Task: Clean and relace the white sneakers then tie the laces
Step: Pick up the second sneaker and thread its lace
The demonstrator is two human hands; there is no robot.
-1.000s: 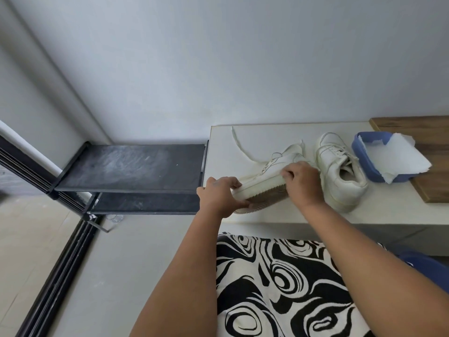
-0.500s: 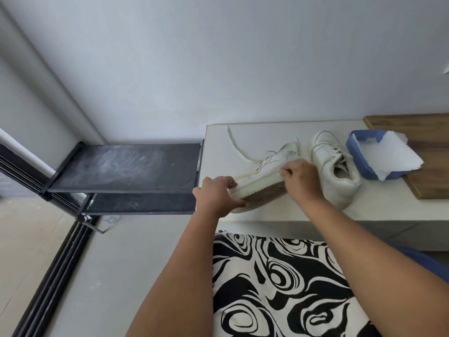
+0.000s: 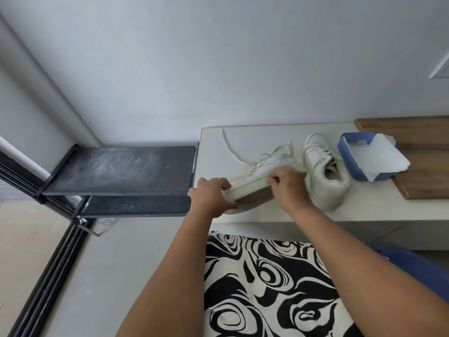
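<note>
The left hand (image 3: 211, 196) grips the toe end of a white sneaker (image 3: 258, 176), fingers curled over its edge; the right hand (image 3: 288, 184) clasps its heel end. The sneaker is tipped on its side at the desk's (image 3: 364, 215) front edge, brown ridged sole toward the camera, long axis running left-right, toe to the left. A loose lace (image 3: 230, 149) trails behind it. No readable branding. The second sneaker (image 3: 323, 176) stands upright just right, heel nearest, beside a blue tray (image 3: 349, 164) holding white paper (image 3: 379, 159)
</note>
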